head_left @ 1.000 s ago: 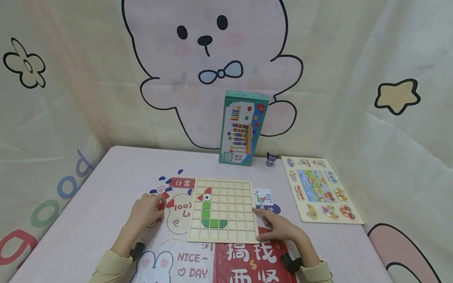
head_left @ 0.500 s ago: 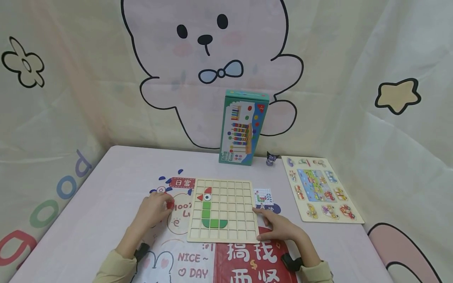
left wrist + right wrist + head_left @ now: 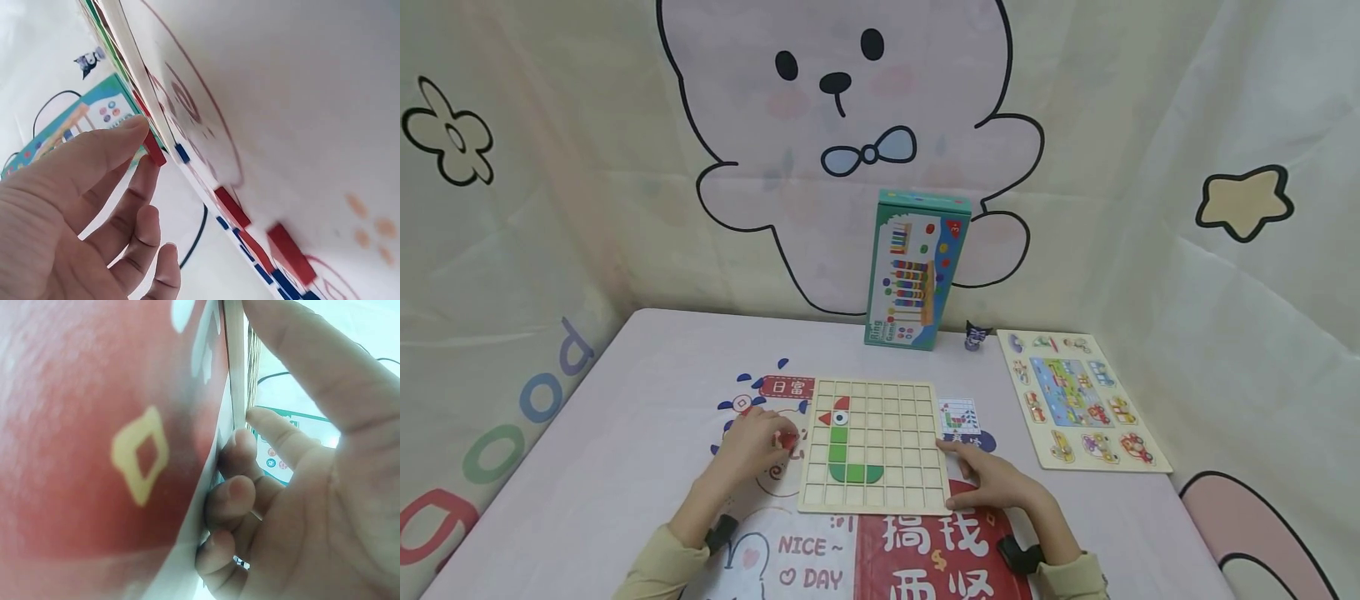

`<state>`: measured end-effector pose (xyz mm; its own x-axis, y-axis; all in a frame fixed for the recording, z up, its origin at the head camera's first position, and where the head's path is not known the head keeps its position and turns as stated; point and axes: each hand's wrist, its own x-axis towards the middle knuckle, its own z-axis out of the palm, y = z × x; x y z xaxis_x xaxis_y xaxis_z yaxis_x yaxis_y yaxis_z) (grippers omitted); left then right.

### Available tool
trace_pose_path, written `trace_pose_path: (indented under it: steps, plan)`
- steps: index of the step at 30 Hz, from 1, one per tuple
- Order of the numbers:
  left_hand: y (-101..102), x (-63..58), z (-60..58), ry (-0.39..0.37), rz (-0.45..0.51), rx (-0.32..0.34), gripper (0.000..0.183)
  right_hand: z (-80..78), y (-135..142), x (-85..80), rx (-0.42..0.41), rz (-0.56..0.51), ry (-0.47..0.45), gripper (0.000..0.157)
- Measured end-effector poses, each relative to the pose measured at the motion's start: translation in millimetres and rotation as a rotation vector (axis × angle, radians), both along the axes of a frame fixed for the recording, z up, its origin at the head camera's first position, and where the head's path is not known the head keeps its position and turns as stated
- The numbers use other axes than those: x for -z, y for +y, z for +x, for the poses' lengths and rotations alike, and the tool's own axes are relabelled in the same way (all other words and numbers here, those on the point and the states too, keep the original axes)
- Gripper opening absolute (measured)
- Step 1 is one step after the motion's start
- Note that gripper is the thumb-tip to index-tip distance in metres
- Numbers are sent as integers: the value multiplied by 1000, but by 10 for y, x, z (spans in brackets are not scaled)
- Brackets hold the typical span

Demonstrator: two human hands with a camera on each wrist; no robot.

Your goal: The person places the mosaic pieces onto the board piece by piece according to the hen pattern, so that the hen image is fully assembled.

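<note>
While my left hand (image 3: 748, 446) pinches the red piece (image 3: 155, 152) at the fingertips, board (image 3: 893, 443) sits just right of them | right hand (image 3: 992, 479): thumb and index spread, touching board edge | risk, I judge: shallow pinch, piece could twist loose; bump could skid board

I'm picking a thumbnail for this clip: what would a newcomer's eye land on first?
Probably the huge cartoon animal on the backdrop, top middle in the head view. Next, perhaps, the green box standing at the back of the table in front of it. Then the pale grid board with its bird-like figure, lying between the left hand, which pinches a red piece, and the right hand at the board's right edge.
</note>
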<state>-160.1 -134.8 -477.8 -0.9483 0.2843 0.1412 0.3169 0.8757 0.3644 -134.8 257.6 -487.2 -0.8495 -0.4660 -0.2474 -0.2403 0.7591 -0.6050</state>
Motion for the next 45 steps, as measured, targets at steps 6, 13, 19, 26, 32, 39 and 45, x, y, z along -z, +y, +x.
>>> trace_pose_path:
  steps: [6,13,19,26,32,39,45]
  plan:
    - [142,16,-15,7,-24,70,24,-4,14,9,-4,7,6,85]
    - [257,33,-22,47,-32,156,23,-8,8,12,-4,-3,5,85]
    - [331,42,-25,31,-23,206,24,-7,-2,9,2,-8,-6,86]
    - [424,44,-23,-5,-1,222,22,-11,3,15,1,-3,-8,86]
    - [500,63,-30,-4,-22,256,21,-6,8,9,-4,-6,0,85]
    - [570,56,-30,-36,-16,308,23,1,1,-6,-3,-6,3,85]
    - [599,60,-37,-41,-15,356,23,1,0,-6,-3,-12,6,85]
